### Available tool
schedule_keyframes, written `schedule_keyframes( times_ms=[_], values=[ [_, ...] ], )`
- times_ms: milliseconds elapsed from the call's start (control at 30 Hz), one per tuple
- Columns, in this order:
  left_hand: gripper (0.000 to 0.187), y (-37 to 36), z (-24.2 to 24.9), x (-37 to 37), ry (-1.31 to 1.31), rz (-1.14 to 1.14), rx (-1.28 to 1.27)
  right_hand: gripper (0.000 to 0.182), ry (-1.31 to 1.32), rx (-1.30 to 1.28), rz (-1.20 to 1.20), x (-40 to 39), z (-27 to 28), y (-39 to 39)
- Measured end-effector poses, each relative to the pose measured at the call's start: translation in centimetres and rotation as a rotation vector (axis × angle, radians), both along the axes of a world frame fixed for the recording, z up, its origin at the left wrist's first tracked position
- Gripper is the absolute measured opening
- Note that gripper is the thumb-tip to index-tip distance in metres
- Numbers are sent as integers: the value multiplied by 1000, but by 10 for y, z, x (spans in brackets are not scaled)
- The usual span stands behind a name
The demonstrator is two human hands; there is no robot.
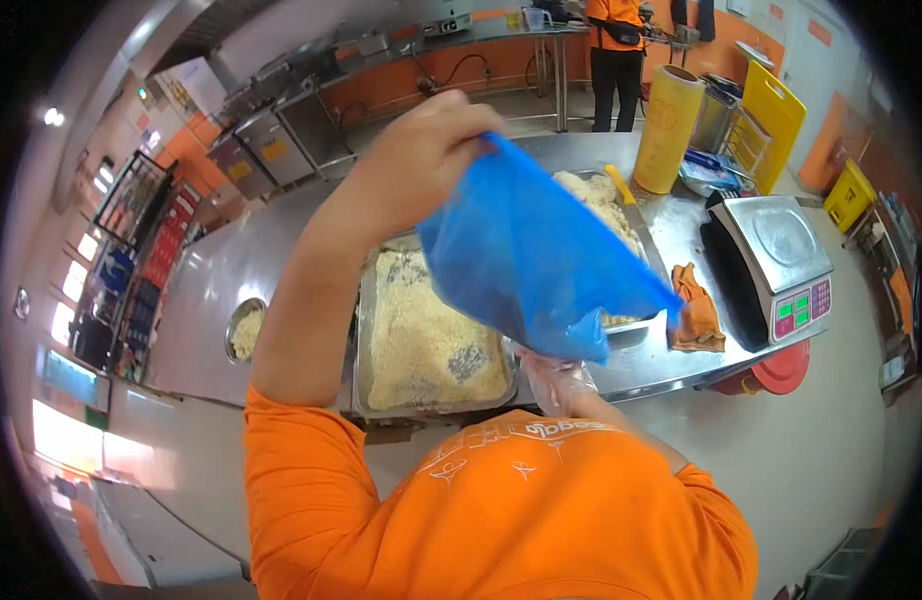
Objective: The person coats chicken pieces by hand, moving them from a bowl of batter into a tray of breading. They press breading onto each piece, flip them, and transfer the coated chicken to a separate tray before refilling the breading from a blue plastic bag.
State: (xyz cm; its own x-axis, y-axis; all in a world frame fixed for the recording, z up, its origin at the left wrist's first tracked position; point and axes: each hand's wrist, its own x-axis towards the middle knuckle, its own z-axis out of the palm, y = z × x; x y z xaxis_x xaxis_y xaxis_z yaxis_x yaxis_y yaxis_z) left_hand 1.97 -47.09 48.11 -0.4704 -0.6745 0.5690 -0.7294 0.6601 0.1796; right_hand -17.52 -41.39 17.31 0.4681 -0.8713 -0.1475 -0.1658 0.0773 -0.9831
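My left hand point(436, 145), bare and raised over the table, pinches the upper edge of a blue plastic bag point(526, 245). The bag hangs spread out at a slant and looks slightly see-through. Close to my body, my right hand point(559, 383) wears a clear plastic glove just under the bag's lower edge; the bag hides its fingers. Below my left arm lies a metal tray point(364, 340) covered with pale yellow crumbs point(426, 345), bare metal showing in patches. Behind the bag, a second tray holds a pale crumbly mass point(586, 192) with a yellow handle point(619, 185) at its edge.
A metal bowl point(231, 335) of pale crumbs stands left. On the right are an orange-brown cloth point(695, 312), a digital scale point(781, 250), a yellow wrap roll point(668, 130) and yellow boards point(771, 125). A red lidded bucket point(781, 370) sits under the table. Another person point(616, 60) stands behind.
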Motion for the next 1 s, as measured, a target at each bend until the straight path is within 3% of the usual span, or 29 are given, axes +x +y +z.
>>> schedule_keyframes(
  times_ms=[67,133,200,367,533,667,833,1000],
  values=[
    [12,-3,7,2,7,78,39,32,-523,534,66,-15,-6,-14],
    [11,1,8,3,20,142,52,36,-381,397,207,-49,-4,-28],
    [11,-16,21,-2,50,174,10,43,-592,570,163,-88,35,-29],
    [13,-79,48,-78,73,229,-223,44,-679,439,-81,-206,68,-50],
    [17,-146,64,-155,180,173,-261,39,-839,273,-369,-308,73,-58],
    [18,-192,46,-180,225,116,-220,34,-695,261,-628,-370,61,-53],
    [18,-236,-7,-212,440,194,277,32,-739,218,-705,-414,64,-48],
    [18,-306,-38,-271,912,214,432,29,-741,207,-797,-438,51,-43]
  ],
)
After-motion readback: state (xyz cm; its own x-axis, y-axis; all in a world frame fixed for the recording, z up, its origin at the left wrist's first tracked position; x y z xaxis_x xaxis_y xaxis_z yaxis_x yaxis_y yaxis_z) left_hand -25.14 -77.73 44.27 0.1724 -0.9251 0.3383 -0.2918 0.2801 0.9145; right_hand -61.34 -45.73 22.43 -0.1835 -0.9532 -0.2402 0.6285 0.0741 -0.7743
